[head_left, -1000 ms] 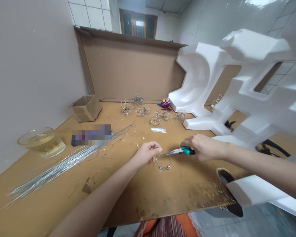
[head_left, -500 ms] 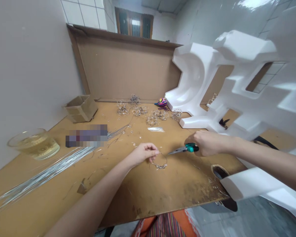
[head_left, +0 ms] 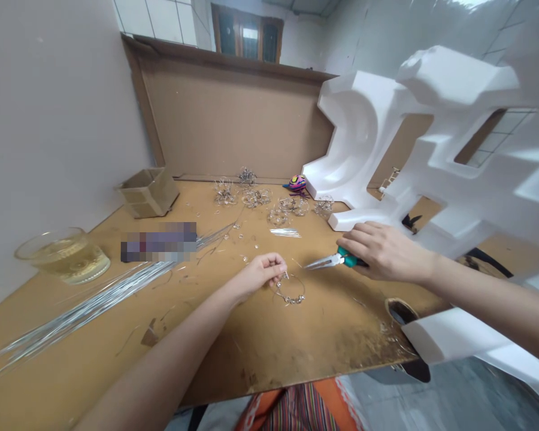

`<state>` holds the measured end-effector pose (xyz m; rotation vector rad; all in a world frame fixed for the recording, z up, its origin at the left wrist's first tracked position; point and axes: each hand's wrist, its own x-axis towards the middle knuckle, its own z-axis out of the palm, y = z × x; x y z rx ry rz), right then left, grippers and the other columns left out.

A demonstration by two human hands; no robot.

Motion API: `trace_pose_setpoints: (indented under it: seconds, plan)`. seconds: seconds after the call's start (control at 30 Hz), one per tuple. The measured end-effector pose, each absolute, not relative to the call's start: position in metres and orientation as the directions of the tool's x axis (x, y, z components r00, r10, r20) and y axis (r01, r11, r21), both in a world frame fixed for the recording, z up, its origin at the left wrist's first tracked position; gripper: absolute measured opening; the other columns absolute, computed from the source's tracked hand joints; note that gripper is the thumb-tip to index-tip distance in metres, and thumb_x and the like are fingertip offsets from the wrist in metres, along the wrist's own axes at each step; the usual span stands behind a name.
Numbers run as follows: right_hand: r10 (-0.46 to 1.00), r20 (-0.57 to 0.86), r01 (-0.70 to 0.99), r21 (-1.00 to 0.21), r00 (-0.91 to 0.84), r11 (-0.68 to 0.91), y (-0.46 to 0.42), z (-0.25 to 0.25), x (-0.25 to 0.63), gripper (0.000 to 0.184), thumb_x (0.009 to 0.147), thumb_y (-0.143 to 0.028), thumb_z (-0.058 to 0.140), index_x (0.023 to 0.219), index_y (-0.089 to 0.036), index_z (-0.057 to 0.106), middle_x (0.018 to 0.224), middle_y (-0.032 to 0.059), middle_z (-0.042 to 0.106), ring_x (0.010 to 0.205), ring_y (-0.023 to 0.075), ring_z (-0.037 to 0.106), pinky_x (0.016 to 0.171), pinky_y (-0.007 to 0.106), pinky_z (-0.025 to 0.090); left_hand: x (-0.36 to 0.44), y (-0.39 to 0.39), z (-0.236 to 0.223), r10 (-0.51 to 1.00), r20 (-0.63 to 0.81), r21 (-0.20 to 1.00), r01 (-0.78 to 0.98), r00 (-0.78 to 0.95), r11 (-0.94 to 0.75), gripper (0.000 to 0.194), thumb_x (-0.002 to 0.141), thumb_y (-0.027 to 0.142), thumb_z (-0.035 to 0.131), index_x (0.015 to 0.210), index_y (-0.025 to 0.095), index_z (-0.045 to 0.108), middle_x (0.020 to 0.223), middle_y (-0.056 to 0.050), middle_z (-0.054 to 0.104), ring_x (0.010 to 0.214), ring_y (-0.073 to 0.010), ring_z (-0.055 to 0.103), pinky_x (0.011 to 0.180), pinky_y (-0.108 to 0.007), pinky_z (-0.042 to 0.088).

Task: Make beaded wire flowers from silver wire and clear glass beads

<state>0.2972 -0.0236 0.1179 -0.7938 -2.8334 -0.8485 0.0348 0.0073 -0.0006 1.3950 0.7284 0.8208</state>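
My left hand (head_left: 258,272) rests on the brown board (head_left: 269,347) with its fingers pinched on a small wire ring (head_left: 290,290) strung with clear beads. The ring lies flat on the board just right of my fingertips. My right hand (head_left: 384,251) grips the teal handles of needle-nose pliers (head_left: 330,260). Their tips point left toward the ring and hover a little above and to the right of it, apart from the wire.
Long silver wires (head_left: 94,299) lie fanned across the left of the board beside a glass bowl of yellowish liquid (head_left: 63,257). A small cardboard box (head_left: 148,191), several finished wire flowers (head_left: 260,197) and a colourful toy (head_left: 297,184) sit at the back. White foam blocks (head_left: 413,149) crowd the right side.
My right hand has pulled the pliers back from the ring, up and to the right. My left hand keeps its pinch on the wire ring.
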Motion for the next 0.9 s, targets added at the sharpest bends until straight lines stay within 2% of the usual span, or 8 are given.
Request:
trace_pose_setpoints:
  seconds: [0.1, 0.37, 0.6, 0.8, 0.9]
  plan:
    - [0.456, 0.129, 0.443, 0.562, -0.881, 0.698, -0.028, 0.11, 0.29, 0.024, 0.086, -0.021, 0.038, 0.098, -0.012, 0.056, 0.083, 0.011, 0.06, 0.076, 0.0206, 0.046, 0.067, 0.033, 0.032, 0.036, 0.005, 0.002, 0.827, 0.028, 0.992, -0.116, 0.561, 0.046, 0.02, 0.073, 0.033, 0.061, 0.073, 0.015, 0.052, 0.058, 0.003, 0.049, 0.05, -0.0059, 0.043, 0.047, -0.018, 0.032]
    - [0.436, 0.092, 0.387, 0.644, -0.895, 0.66, -0.023, 0.103, 0.277, 0.024, 0.088, -0.017, 0.035, 0.102, -0.012, 0.055, 0.084, 0.0095, 0.059, 0.075, 0.0196, 0.044, 0.064, 0.033, 0.028, 0.037, 0.003, 0.004, 0.791, -0.013, 0.96, -0.214, 0.611, 0.182, 0.021, 0.072, 0.032, 0.063, 0.07, 0.014, 0.051, 0.056, 0.004, 0.048, 0.047, -0.0047, 0.04, 0.045, -0.017, 0.028]
    - [0.4, 0.085, 0.352, 0.663, -0.913, 0.661, -0.022, 0.103, 0.275, 0.025, 0.09, -0.015, 0.034, 0.103, -0.011, 0.054, 0.081, 0.008, 0.059, 0.073, 0.0181, 0.044, 0.065, 0.032, 0.028, 0.036, 0.001, 0.006, 0.774, -0.046, 0.948, -0.217, 0.631, 0.233, 0.022, 0.07, 0.031, 0.065, 0.07, 0.014, 0.051, 0.055, 0.004, 0.046, 0.048, -0.005, 0.04, 0.046, -0.018, 0.029]
    - [0.412, 0.066, 0.364, 0.606, -0.909, 0.707, -0.023, 0.103, 0.273, 0.026, 0.089, -0.016, 0.033, 0.105, -0.01, 0.054, 0.082, 0.009, 0.059, 0.073, 0.0185, 0.046, 0.065, 0.032, 0.03, 0.036, 0.005, 0.0, 0.771, -0.027, 0.962, -0.193, 0.637, 0.193, 0.021, 0.072, 0.032, 0.062, 0.071, 0.015, 0.05, 0.058, 0.004, 0.046, 0.049, -0.0055, 0.04, 0.048, -0.018, 0.03]
    - [0.512, 0.053, 0.474, 0.471, -0.857, 0.744, -0.024, 0.104, 0.268, 0.02, 0.083, -0.018, 0.041, 0.094, -0.013, 0.057, 0.077, 0.0082, 0.059, 0.07, 0.0176, 0.047, 0.062, 0.03, 0.03, 0.036, 0.005, 0.002, 0.807, 0.029, 0.991, -0.121, 0.59, 0.053, 0.02, 0.074, 0.034, 0.059, 0.073, 0.016, 0.049, 0.06, 0.004, 0.046, 0.051, -0.0067, 0.04, 0.05, -0.02, 0.032]
